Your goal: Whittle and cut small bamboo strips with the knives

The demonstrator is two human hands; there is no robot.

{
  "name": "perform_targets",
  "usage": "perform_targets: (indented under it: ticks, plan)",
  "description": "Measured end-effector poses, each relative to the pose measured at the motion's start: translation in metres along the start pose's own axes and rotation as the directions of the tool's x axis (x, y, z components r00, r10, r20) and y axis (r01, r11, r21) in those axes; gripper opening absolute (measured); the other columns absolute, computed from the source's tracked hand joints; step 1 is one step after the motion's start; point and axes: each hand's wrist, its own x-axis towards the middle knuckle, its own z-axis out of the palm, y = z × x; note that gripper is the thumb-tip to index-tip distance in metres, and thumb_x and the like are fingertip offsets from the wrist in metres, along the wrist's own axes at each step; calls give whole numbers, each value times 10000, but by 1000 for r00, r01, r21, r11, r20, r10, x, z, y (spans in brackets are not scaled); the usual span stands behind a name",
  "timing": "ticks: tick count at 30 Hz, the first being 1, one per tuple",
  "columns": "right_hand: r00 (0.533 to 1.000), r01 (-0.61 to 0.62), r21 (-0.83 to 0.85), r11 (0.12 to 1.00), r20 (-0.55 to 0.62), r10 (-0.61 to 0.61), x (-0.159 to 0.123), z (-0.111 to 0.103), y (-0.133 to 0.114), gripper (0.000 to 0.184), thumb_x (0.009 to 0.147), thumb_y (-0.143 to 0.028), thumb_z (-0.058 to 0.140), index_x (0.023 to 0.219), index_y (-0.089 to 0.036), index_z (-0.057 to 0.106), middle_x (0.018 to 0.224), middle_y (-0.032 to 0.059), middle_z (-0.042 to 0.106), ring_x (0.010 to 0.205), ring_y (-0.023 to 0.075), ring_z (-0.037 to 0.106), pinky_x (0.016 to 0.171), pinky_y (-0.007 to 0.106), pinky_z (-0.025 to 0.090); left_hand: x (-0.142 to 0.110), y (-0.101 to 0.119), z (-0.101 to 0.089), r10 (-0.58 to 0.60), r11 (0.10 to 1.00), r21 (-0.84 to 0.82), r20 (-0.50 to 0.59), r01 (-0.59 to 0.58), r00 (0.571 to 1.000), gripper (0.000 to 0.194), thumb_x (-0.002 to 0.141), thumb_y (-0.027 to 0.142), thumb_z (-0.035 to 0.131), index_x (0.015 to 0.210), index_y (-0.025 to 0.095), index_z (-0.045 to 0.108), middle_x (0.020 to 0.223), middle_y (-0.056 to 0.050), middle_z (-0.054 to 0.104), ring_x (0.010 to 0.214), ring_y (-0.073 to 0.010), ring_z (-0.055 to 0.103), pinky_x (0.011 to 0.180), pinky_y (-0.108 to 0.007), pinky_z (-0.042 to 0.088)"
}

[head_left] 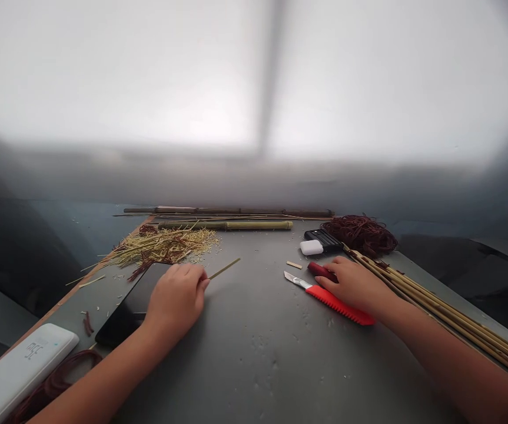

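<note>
My left hand (176, 297) is closed, with a thin bamboo strip (225, 268) pinched between thumb and fingers, its free end pointing right and away. My right hand (351, 282) rests low over the table with its fingers curled on a short dark red piece (321, 272), whose kind I cannot make out. Right beside that hand lies a craft knife (337, 305) with a ridged red handle, its blade pointing left. Part of the handle's far side is covered by the hand. A small pale bamboo chip (294, 265) sits just beyond the blade.
Bamboo shavings (169, 244) are heaped at the far left, near a black tablet-like slab (125, 312). A white power bank (24, 371) lies front left. Bamboo poles (258, 225) line the back. Dark red strands (362, 234), a white case (311, 247) and long strips (448, 309) are at right.
</note>
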Motion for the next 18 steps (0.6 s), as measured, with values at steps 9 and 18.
perform_targets:
  ticks: [9, 18]
  plan:
    - [597, 697, 66, 714, -605, -527, -40, 15, -58, 258, 1004, -348, 502, 1161, -196, 639, 1066, 109, 704, 974, 240, 662, 851, 367, 535, -27, 26, 26, 389, 906, -123, -136, -405, 911, 239, 978, 158, 389, 821, 187, 567, 783, -37, 653, 732, -214, 558, 652, -315, 414]
    - [527, 752, -42, 658, -562, -638, -60, 34, -94, 427, 1082, -226, 290, 792, -179, 600, 632, 9, 570, 579, 159, 446, 577, 292, 299, -38, 42, 38, 490, 816, -200, -258, -542, 833, 214, 966, 146, 424, 854, 192, 600, 740, -25, 636, 688, -216, 519, 613, -314, 397]
